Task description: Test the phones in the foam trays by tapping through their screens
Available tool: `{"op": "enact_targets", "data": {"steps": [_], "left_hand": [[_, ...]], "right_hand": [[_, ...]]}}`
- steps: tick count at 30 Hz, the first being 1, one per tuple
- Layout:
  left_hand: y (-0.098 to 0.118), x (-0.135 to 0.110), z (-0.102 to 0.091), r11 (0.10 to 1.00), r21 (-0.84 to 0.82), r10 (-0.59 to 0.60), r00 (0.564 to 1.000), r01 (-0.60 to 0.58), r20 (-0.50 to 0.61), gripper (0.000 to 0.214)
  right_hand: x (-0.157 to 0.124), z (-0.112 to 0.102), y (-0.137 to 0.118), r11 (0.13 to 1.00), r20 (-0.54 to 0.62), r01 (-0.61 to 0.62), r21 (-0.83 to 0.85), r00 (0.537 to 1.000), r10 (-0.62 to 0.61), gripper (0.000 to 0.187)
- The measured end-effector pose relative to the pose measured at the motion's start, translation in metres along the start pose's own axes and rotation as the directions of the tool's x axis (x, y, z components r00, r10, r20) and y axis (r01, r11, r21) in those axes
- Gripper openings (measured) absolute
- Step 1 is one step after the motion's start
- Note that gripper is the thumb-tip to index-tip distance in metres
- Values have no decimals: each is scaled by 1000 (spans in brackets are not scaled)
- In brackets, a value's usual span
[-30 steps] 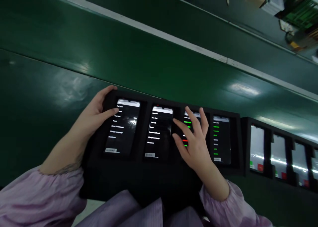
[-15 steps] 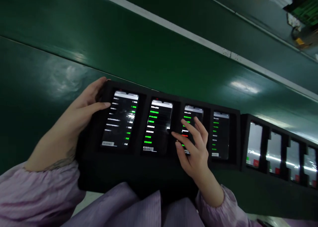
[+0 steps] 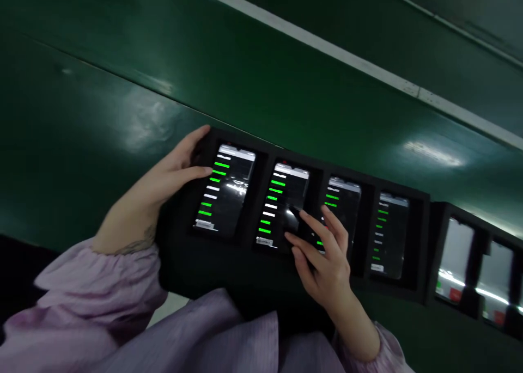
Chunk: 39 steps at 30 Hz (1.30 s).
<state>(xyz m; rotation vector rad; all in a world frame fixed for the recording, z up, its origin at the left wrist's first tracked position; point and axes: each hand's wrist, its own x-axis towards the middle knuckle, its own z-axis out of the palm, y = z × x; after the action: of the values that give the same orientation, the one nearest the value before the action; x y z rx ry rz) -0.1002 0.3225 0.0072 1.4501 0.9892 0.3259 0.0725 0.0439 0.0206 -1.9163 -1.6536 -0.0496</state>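
A black tray point(image 3: 232, 264) holds several smartphones in separate slots, their dark screens lit with green and white lines of text. My left hand point(image 3: 174, 171) grips the tray's left end, its fingers over the far edge and its thumb beside the leftmost phone point(image 3: 224, 190). Fingers apart and holding nothing, my right hand point(image 3: 327, 258) hovers over or touches the lower right of the second phone point(image 3: 281, 204); contact is unclear. It partly hides the third phone point(image 3: 347, 201). At the right end lies another lit phone point(image 3: 390, 237).
To the right stands a second black tray point(image 3: 435, 253) with pale, reflective phones point(image 3: 455, 253) in it. Under both trays is a green work surface point(image 3: 286, 101), crossed by a light strip point(image 3: 327, 46) farther back.
The view has shifted, so the trays appear farther right. My right hand has moved left across the tray, its fingertips now over the second phone. The leftmost phone's screen displays a different list.
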Motion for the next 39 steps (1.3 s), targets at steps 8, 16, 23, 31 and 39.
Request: {"op": "enact_targets", "data": {"steps": [8, 16, 23, 31, 39], "left_hand": [[-8, 6, -13, 991, 134, -7, 978, -21, 208, 126], [-17, 4, -22, 899, 412, 4, 941, -152, 338, 145], [-24, 5, -14, 857, 467, 108, 962, -217, 249, 133], [-27, 6, -10, 858, 456, 172, 969, -236, 179, 130], [-10, -4, -25, 927, 363, -18, 957, -93, 291, 135]], "right_hand": [[1, 3, 3, 1000, -12, 28, -11, 1000, -28, 20], [1, 4, 0, 999, 36, 19, -39, 999, -18, 21], [1, 11, -1, 985, 38, -99, -139, 994, 105, 28], [0, 13, 1, 981, 35, -111, -160, 992, 118, 30], [-2, 9, 0, 993, 5, -91, -70, 996, 91, 26]]}}
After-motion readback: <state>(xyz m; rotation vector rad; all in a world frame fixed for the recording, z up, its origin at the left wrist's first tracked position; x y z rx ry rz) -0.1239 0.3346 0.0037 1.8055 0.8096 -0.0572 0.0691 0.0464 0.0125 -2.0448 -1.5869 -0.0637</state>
